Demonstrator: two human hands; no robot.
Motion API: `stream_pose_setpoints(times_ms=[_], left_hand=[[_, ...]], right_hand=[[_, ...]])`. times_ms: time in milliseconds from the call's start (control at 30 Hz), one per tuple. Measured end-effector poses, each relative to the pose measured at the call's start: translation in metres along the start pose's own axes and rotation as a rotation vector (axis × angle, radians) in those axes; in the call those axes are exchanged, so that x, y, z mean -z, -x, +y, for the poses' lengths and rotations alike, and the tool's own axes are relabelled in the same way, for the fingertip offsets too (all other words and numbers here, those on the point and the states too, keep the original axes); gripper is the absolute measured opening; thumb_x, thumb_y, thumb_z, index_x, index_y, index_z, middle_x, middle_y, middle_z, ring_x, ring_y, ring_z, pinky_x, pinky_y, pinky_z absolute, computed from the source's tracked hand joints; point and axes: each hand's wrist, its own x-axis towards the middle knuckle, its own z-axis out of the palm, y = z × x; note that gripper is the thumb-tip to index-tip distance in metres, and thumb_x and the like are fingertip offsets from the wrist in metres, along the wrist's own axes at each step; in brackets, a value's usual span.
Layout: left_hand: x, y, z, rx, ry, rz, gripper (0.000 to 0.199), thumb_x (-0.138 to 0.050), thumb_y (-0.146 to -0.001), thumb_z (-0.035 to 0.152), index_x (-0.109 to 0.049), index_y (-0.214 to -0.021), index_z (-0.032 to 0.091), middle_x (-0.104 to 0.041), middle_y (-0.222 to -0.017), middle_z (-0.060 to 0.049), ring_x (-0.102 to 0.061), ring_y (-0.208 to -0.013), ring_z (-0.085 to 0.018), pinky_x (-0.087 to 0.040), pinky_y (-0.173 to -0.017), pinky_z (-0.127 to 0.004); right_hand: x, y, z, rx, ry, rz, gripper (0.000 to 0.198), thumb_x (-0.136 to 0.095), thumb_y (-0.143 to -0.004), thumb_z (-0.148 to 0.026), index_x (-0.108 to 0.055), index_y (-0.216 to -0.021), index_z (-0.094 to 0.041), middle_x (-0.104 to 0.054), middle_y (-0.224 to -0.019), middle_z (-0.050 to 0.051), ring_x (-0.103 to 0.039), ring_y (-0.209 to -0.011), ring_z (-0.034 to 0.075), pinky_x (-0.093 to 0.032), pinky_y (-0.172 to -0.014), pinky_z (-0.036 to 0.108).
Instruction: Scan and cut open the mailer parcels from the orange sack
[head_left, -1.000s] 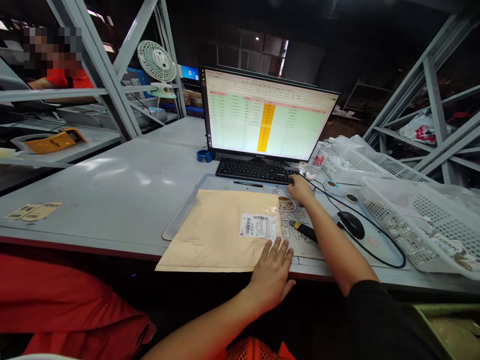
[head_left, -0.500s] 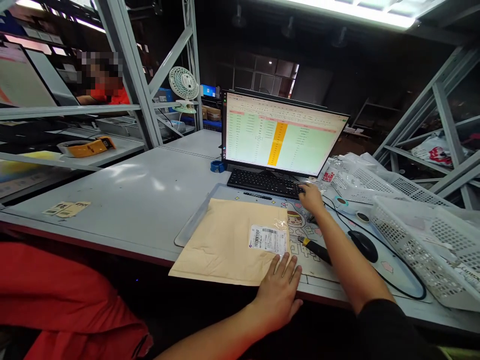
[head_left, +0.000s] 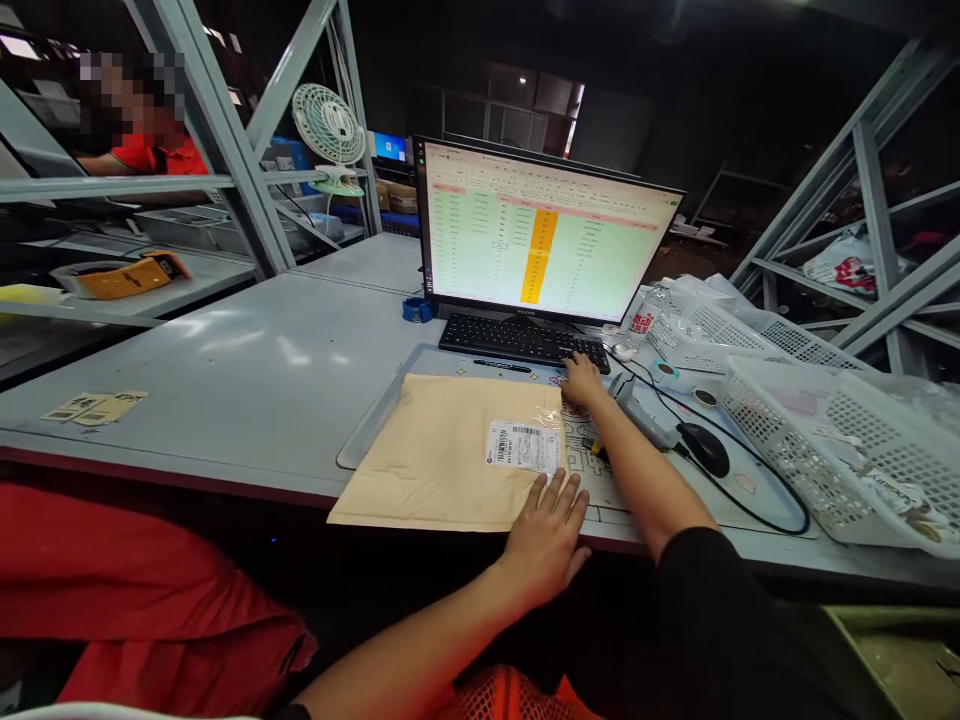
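A grey metal table (head_left: 232, 360) stands among racks in a dim room, with a lit monitor (head_left: 532, 235) beyond the padded envelope (head_left: 439, 450). The envelope lies label (head_left: 525, 446) up, its lower edge overhanging the table's near edge. At its lower right corner the left hand (head_left: 546, 532) is spread flat, fingertips on the paper, gripping nothing. Past its upper right corner the right hand (head_left: 583, 382), loosely open, has its fingers at the right end of the keyboard (head_left: 517, 338). A bump from the body could push the overhanging edge and skew or crease the envelope; a stray fingertip could press a wrong key. Right of the envelope, the forearm could knock the mouse (head_left: 703, 448).
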Motion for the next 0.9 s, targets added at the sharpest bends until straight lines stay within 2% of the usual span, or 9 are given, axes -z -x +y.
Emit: stream_pose_setpoints(times_ms=[167,233,300,400,500,600,667,800,900], left_hand=[[-0.001,0.001,-0.001,0.004,0.007,0.008,0.069,-0.052,-0.105,0.051,-0.044,-0.16,0.011,-0.03,-0.171,-0.018,-0.026,-0.16,-0.038,-0.025,-0.13,-0.058],[0.0,0.001,-0.002,-0.001,0.015,0.002,0.069,-0.051,-0.105,0.052,-0.043,-0.16,0.011,-0.03,-0.171,-0.018,-0.026,-0.16,-0.039,-0.025,-0.13,-0.059],[0.001,0.001,-0.002,-0.004,0.023,-0.003,0.069,-0.049,-0.106,0.053,-0.042,-0.161,0.01,-0.029,-0.171,-0.019,-0.025,-0.161,-0.039,-0.024,-0.13,-0.059],[0.001,0.002,-0.002,-0.002,0.025,0.002,0.07,-0.045,-0.107,0.055,-0.041,-0.161,0.01,-0.028,-0.171,-0.019,-0.024,-0.161,-0.039,-0.023,-0.13,-0.058],[-0.003,0.004,-0.001,-0.005,0.016,0.032,0.071,-0.045,-0.106,0.056,-0.041,-0.161,0.011,-0.029,-0.171,-0.019,-0.025,-0.16,-0.04,-0.022,-0.13,-0.058],[-0.007,0.003,0.0,-0.006,0.003,0.06,0.072,-0.047,-0.106,0.056,-0.043,-0.161,0.01,-0.029,-0.171,-0.02,-0.026,-0.16,-0.04,-0.022,-0.129,-0.058],[-0.008,0.002,0.0,-0.006,-0.007,0.062,0.071,-0.049,-0.105,0.055,-0.044,-0.16,0.01,-0.03,-0.17,-0.02,-0.026,-0.16,-0.04,-0.022,-0.129,-0.058],[-0.006,0.0,0.002,-0.009,-0.02,0.042,0.071,-0.054,-0.103,0.051,-0.044,-0.159,0.008,-0.031,-0.171,-0.02,-0.026,-0.16,-0.04,-0.02,-0.13,-0.057],[-0.005,-0.001,0.002,-0.013,-0.031,0.027,0.071,-0.056,-0.103,0.048,-0.043,-0.16,0.007,-0.03,-0.171,-0.02,-0.025,-0.16,-0.04,-0.019,-0.13,-0.058]], right_hand=[[-0.004,-0.02,-0.022,0.022,-0.012,0.068,0.045,-0.067,-0.103,-0.042,-0.06,-0.14,-0.018,-0.059,-0.143,0.013,-0.062,-0.122,0.028,-0.055,-0.103,0.052],[-0.001,-0.025,-0.026,0.027,-0.014,0.089,0.047,-0.068,-0.102,-0.043,-0.06,-0.142,-0.019,-0.056,-0.147,0.013,-0.059,-0.129,0.03,-0.051,-0.108,0.056],[0.006,-0.024,-0.023,0.027,-0.015,0.117,0.048,-0.064,-0.102,-0.035,-0.058,-0.147,-0.018,-0.053,-0.153,0.016,-0.052,-0.139,0.033,-0.043,-0.117,0.058],[0.025,-0.005,0.0,0.0,-0.017,0.164,0.055,-0.049,-0.098,-0.015,-0.055,-0.152,-0.013,-0.056,-0.153,0.017,-0.052,-0.141,0.03,-0.039,-0.121,0.046],[0.038,0.035,0.042,-0.131,0.019,0.205,0.054,-0.044,-0.096,-0.019,-0.059,-0.148,-0.012,-0.067,-0.138,0.019,-0.063,-0.126,0.033,-0.049,-0.108,0.043],[0.033,0.075,0.079,-0.311,0.103,0.077,0.06,-0.054,-0.098,-0.04,-0.057,-0.15,-0.011,-0.067,-0.136,0.022,-0.064,-0.124,0.038,-0.052,-0.1,0.046],[0.022,0.092,0.088,-0.336,0.155,-0.049,0.072,-0.06,-0.097,-0.049,-0.05,-0.154,-0.008,-0.063,-0.14,0.025,-0.062,-0.127,0.04,-0.051,-0.101,0.046],[0.009,0.098,0.078,-0.402,0.207,-0.047,0.062,-0.059,-0.098,-0.042,-0.054,-0.147,-0.004,-0.063,-0.136,0.028,-0.061,-0.128,0.039,-0.051,-0.102,0.045],[0.024,0.088,0.068,-0.493,0.188,-0.057,0.049,-0.063,-0.094,-0.038,-0.064,-0.13,-0.005,-0.068,-0.125,0.027,-0.066,-0.119,0.038,-0.054,-0.093,0.043]])
